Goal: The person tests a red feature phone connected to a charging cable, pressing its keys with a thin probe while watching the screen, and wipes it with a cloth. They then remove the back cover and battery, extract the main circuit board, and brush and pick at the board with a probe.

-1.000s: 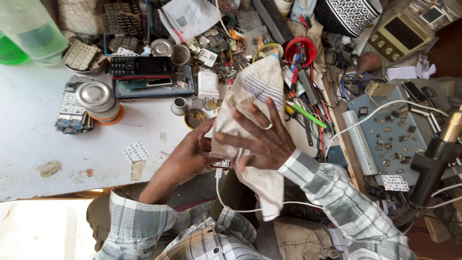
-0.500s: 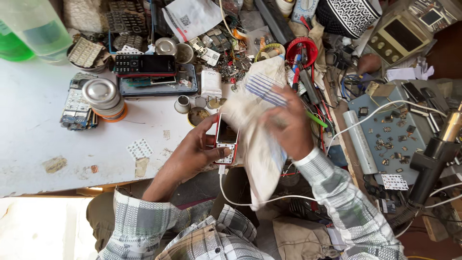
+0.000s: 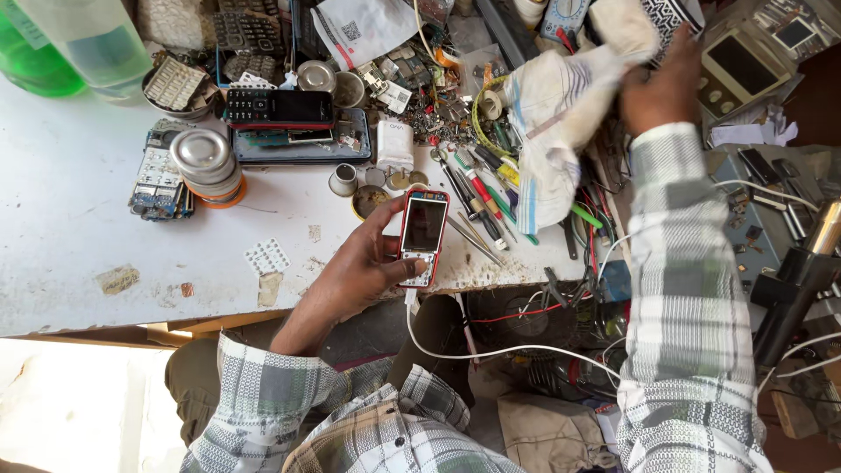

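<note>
My left hand (image 3: 361,267) grips a small red keypad phone (image 3: 424,235) over the front edge of the white workbench (image 3: 79,236), its dark screen facing up. A white cable (image 3: 491,352) runs from the phone's bottom end down and off to the right. My right hand (image 3: 670,83) is stretched far out to the upper right, holding a crumpled white cloth with blue stripes (image 3: 552,114) that hangs down over a heap of tools.
Screwdrivers and tweezers (image 3: 477,197) lie beside the phone. A black keypad phone (image 3: 276,107) rests on a tray, a round metal tin (image 3: 203,162) and circuit boards to its left. Bottles (image 3: 74,44) stand back left. A grey box with dials (image 3: 745,74) sits at right.
My right hand has lifted the cloth off the phone and carried it up and to the right. The red phone is now uncovered in my left hand.
</note>
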`<state>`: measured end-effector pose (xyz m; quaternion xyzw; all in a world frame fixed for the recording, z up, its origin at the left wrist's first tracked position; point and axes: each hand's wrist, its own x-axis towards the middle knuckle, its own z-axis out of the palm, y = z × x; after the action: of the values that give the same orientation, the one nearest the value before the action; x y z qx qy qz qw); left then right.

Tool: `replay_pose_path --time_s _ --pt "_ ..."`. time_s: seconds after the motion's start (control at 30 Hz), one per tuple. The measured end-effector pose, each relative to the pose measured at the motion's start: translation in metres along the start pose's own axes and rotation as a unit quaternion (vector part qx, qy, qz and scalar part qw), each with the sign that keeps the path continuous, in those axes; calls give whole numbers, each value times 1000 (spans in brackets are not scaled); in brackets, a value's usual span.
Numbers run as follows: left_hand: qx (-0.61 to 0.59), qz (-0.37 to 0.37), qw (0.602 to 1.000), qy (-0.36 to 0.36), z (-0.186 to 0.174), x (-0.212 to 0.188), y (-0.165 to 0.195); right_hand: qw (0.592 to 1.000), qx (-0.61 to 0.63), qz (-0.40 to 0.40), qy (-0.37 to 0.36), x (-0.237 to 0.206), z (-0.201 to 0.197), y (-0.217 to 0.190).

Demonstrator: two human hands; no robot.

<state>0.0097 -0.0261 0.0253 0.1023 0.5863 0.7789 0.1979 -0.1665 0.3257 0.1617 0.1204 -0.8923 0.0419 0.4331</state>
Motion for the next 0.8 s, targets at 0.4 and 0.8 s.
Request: replay_pose_path --time_s 0.4,0.8 --pt "-77 50 995 -25 -5 5 -19 955 140 -12 -261 -166 -74 -162" --pt "-58 53 997 -3 -4 4 -15 928 254 42 -268 -185 -45 -142"
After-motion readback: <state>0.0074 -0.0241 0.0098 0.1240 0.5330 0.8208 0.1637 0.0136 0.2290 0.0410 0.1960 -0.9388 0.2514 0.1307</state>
